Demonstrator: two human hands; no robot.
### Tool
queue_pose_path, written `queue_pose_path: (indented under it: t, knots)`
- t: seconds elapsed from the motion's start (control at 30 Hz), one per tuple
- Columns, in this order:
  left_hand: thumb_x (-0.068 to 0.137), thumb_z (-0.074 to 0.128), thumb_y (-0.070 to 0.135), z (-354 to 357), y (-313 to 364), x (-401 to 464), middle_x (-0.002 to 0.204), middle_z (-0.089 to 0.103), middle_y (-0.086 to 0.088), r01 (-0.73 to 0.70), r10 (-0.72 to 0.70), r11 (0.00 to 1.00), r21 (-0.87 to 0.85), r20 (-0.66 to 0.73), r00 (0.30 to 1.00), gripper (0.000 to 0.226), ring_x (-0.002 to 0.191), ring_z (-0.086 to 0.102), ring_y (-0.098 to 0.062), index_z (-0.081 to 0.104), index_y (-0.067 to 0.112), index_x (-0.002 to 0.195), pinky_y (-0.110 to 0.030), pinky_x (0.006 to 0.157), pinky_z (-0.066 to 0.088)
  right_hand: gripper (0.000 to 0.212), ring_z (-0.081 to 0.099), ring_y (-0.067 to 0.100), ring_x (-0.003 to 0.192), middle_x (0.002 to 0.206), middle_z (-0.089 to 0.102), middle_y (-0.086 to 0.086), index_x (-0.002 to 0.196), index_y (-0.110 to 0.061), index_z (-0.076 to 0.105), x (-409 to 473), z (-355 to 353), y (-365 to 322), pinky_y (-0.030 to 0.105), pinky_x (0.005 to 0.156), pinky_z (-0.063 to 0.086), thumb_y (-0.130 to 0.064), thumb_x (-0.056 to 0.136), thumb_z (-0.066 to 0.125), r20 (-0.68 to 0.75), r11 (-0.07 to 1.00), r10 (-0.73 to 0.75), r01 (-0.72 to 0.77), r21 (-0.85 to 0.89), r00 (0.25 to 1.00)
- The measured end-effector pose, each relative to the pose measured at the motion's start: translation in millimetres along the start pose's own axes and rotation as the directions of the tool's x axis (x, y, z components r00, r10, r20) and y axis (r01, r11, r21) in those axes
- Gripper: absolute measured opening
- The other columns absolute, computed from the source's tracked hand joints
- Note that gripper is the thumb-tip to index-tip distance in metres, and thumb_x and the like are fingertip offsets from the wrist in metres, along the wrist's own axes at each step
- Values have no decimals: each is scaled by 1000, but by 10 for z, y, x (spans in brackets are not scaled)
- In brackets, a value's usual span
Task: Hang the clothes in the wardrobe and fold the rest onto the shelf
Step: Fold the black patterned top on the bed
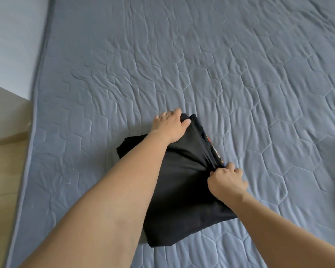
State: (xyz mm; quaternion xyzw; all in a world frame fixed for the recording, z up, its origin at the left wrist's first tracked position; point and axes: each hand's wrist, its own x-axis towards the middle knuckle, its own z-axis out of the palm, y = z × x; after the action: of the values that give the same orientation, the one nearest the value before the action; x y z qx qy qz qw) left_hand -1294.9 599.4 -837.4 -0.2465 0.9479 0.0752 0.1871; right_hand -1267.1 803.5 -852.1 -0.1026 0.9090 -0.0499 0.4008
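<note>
A folded black garment (182, 182) is lying on the grey quilted bed (240, 74), near its lower middle. The left hand (170, 126) is gripping the garment's far corner, thumb on top and fingers curling over the edge onto the quilt. The right hand (227, 181) is pinching the right edge, where a strip of coloured print (214, 149) is showing. A wooden floor (2, 161) is lying to the left of the bed.
</note>
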Motion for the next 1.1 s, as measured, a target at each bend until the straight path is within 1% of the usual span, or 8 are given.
queue_pose_path:
  t: [0.17,0.33,0.47,0.6,0.7,0.83,0.93,1.1]
  knots:
    - [97,34,53,136,-43,34,152,28,-5,-77,102,966,-249,88,991,54,139,28,-29,27,25,143,-44,111,27,41,31,32,119,130,28,10,126,1,48,118,129,-55,41,97,37,-8,88,37,6,982,111,-111,153,994]
    - [100,35,46,301,75,175,130,53,-10,-99,119,958,-270,59,991,42,119,49,-33,35,17,130,-40,92,39,26,42,32,99,105,43,15,102,0,57,175,480,58,32,65,37,-2,86,37,-245,994,0,28,110,970]
    - [99,37,44,558,142,294,135,50,-1,-77,82,954,-290,6,997,34,119,43,-34,30,26,127,-46,96,38,31,44,34,86,85,45,17,69,3,62,335,629,196,19,39,16,9,69,31,-345,988,-135,153,28,929]
    - [99,37,41,624,141,377,146,42,4,-76,91,938,-339,30,995,40,127,42,-32,27,42,138,-45,103,37,21,48,38,87,109,42,17,111,-4,45,426,678,237,32,54,33,-14,93,38,-447,917,16,164,363,894]
    - [98,42,40,519,68,336,130,55,3,-96,135,915,-391,74,988,27,118,52,-23,47,37,124,-37,98,41,36,53,38,90,108,49,11,108,-12,40,296,595,272,38,72,37,-46,95,41,-382,853,23,182,489,924]
    - [85,54,60,166,-103,41,92,62,3,-57,91,908,-415,64,994,38,88,59,-18,60,23,93,-34,78,46,54,55,19,82,87,59,-1,95,-13,52,96,373,347,30,70,39,-65,83,49,-164,820,-179,239,520,970]
    - [81,51,72,-109,-294,-391,83,60,2,45,-3,947,-317,132,991,57,76,57,-15,61,16,85,-32,67,42,55,63,7,82,84,68,-8,89,-23,64,-107,205,260,19,73,47,-74,68,61,82,821,-340,253,512,937]
    - [82,39,76,-444,-869,-1337,70,56,-6,205,-192,921,-331,73,979,69,71,58,-26,51,8,73,-37,64,43,65,67,11,86,89,70,-11,94,-32,67,-637,-213,-117,36,87,53,-81,51,67,290,873,-447,342,348,846]
